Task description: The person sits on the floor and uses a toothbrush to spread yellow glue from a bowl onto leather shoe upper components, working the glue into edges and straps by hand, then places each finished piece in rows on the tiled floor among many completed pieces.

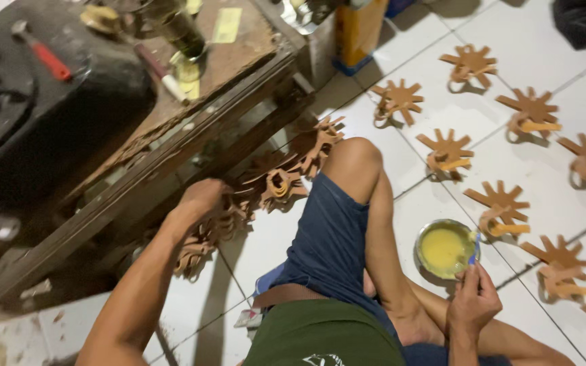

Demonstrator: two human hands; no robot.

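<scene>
I sit on a white tiled floor. My left hand (201, 198) reaches into a heap of brown star-shaped leather pieces (266, 186) under a wooden bench, fingers closed around some of them. My right hand (473, 298) rests by a small round tin of yellow glue (445, 248) and pinches a thin brush with a blue handle (475, 247) at the tin's rim. Several more brown star-shaped pieces (447, 150) lie spread on the tiles to the right, each with a curled strap.
The wooden bench (191, 135) carries a black machine (42, 102), a red-handled tool (47, 57) and a bottle. A yellow box (357, 30) stands behind it. My bent knee (354, 159) lies between the two hands.
</scene>
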